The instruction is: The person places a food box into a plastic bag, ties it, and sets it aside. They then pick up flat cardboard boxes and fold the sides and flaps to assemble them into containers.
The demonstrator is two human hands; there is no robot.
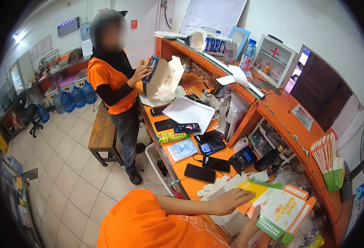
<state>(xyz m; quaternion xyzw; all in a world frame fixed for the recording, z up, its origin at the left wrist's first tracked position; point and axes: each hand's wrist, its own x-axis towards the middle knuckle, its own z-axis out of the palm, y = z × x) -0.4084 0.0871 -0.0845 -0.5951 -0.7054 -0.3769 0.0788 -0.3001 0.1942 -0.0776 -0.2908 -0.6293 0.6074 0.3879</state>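
Note:
A partly flattened food carton [282, 208], printed in white, green, orange and yellow with "Joy in every bite", is between my hands at the lower right. My left hand [230, 201] reaches in from the left, its fingers closed over the carton's yellow end. Below it, my right hand [248, 228] grips the near edge with the thumb on top; its other fingers are hidden beneath. Plain white-grey carton pieces [220, 186] lie on the orange counter [184, 184] under and beside my hands.
Several phones [199, 172], a card terminal [242, 159], white paper [189, 110] and a plastic packet [182, 149] lie on the counter. Folded cartons [328, 159] stand at right. Across the counter's far end, a co-worker [113, 74] holds an open cardboard box [163, 78] near a wooden bench [102, 128].

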